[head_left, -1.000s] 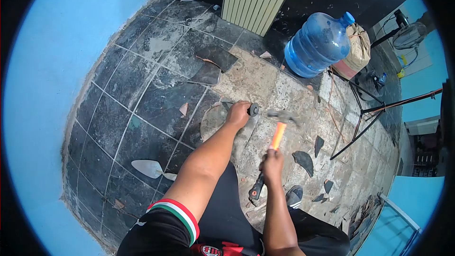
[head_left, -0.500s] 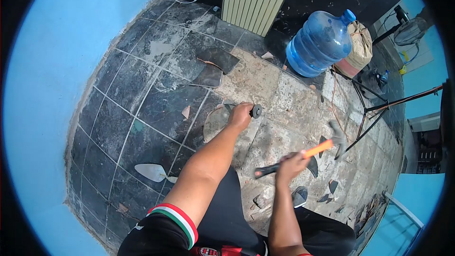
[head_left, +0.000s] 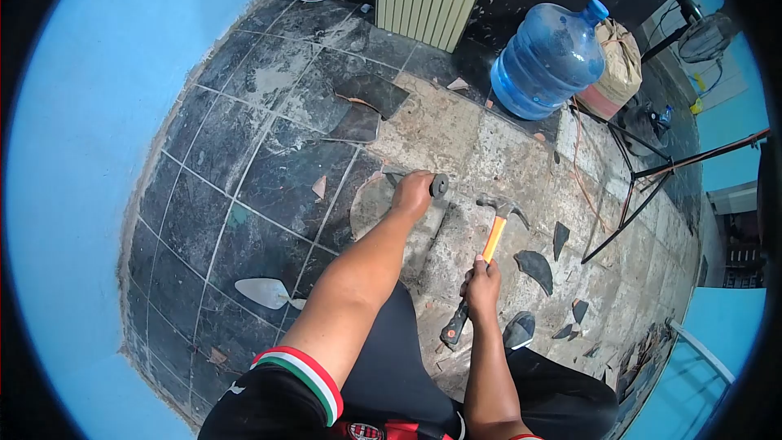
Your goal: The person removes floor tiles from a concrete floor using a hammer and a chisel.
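My left hand (head_left: 413, 195) is closed around a chisel (head_left: 440, 187), whose round dark striking end points right. Its metal tip shows a little left of the fingers, at the edge of the dark floor tiles (head_left: 277, 187). My right hand (head_left: 481, 285) grips a claw hammer (head_left: 494, 236) by its orange and black handle. The hammer head is to the right of the chisel's end, apart from it. Bare, rough mortar (head_left: 432, 126) lies beyond my left hand, and a curved broken tile piece (head_left: 534, 270) lies right of the hammer.
A trowel (head_left: 262, 293) lies on the tiles at left. Farther back are a blue water jug (head_left: 547, 61), a paper sack (head_left: 619, 65) and a black tripod stand (head_left: 649, 173). Tile shards (head_left: 578, 314) are scattered at right, near my shoe (head_left: 519, 328).
The hammer has swung left and turned more upright, bringing its head nearer the chisel. My left hand and the chisel have stayed nearly in place. The view has shifted slightly.
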### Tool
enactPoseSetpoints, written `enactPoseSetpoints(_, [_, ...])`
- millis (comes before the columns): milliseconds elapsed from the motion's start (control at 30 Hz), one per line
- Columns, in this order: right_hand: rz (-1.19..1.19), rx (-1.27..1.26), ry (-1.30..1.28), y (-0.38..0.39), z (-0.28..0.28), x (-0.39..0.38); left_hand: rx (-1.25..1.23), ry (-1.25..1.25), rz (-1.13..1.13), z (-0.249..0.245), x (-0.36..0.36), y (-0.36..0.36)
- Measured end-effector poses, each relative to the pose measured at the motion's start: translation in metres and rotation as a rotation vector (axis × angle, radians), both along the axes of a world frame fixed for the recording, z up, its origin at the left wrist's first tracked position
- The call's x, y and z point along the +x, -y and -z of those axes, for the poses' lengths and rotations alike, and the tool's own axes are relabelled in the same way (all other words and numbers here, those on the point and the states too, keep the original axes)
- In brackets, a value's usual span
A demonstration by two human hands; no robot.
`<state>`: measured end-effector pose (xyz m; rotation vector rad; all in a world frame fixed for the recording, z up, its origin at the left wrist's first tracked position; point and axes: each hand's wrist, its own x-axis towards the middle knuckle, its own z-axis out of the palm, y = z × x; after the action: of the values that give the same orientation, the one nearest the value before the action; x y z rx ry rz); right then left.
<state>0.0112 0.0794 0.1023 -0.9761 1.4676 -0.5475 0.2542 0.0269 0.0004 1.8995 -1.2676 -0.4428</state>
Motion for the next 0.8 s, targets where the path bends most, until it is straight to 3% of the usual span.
enactPoseSetpoints(200, [0.157, -0.172, 0.066, -0.003, -0.009, 0.019, 0.000, -0.032, 0.007, -0.010, 0.004, -0.003])
enactPoseSetpoints(300, [0.089, -0.183, 0.000, -0.009, 0.009, 0.037, 0.000, -0.012, 0.020, -0.006, 0.003, 0.000])
enactPoseSetpoints(367, [-0.124, -0.101, -0.053, -0.008, 0.025, 0.043, -0.020, 0.015, 0.021, 0.004, 0.003, 0.003])
enactPoseSetpoints(467, [-0.097, -0.076, -0.002, -0.005, 0.009, 0.045, 0.046, -0.031, 0.033, -0.001, 0.005, 0.005])
enactPoseSetpoints(533, [-0.007, -0.116, 0.022, 0.002, 0.000, 0.032, 0.039, -0.022, 0.035, -0.003, 0.006, 0.005])
enactPoseSetpoints(700, [0.371, -0.493, 0.144, 0.038, -0.054, 0.013, 0.028, 0.002, 0.052, 0.000, 0.007, 0.007])
enactPoseSetpoints(800, [0.448, -0.573, 0.151, 0.031, -0.028, 0.018, 0.021, 0.047, 0.080, -0.005, 0.008, 0.005])
